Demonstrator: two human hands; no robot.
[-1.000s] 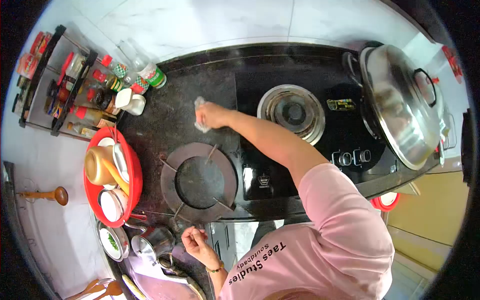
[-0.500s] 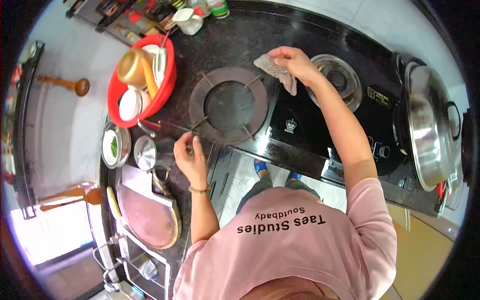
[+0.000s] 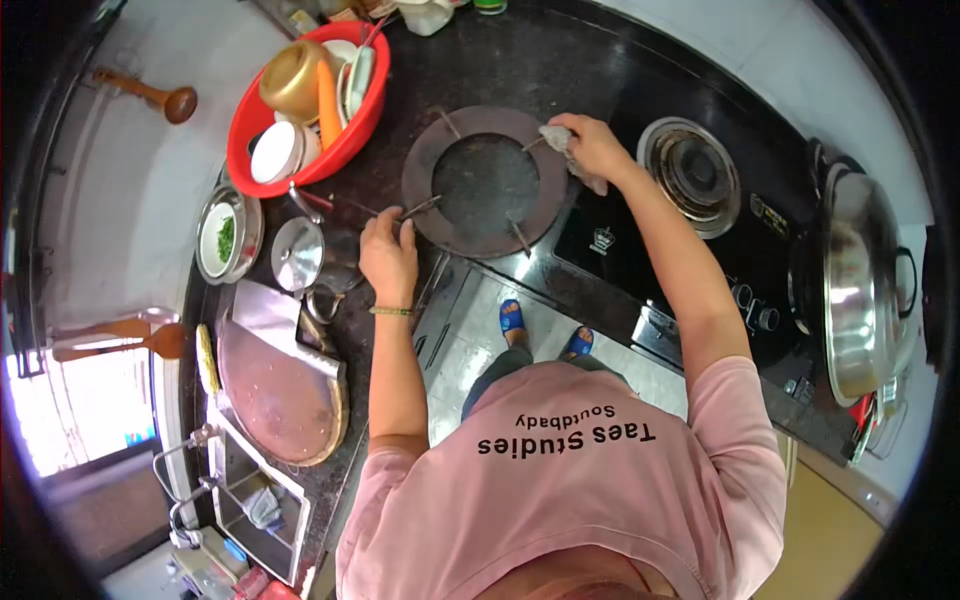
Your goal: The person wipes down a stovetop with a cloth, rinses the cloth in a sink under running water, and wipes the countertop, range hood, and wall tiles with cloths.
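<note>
"Where is the pot ring [image 3: 417, 178]?"

"Flat on the dark stone table [image 3: 520, 62], just left of the glass cooktop [image 3: 588, 262], with its prongs showing."

"And what has just changed?"

"The right hand [image 3: 596, 150] has come in from over the cooktop to the ring's right side. Its fingers are closed on a crumpled grey cloth [image 3: 590, 177], which now seems to meet the ring's edge."

"The left one?"

"The left hand [image 3: 388, 262] has moved up to the near-left prong [image 3: 424, 207]. Its fingers are curled; I can't tell whether they grip the prong or only touch it."

"So what does that mean for the work?"

"Both hands are at the ring now, on opposite sides, with the cloth there too."

"Anything close by?"

"A metal pot [image 3: 300, 257] just left of the left hand, and a red basin [image 3: 372, 112] farther back."
</note>
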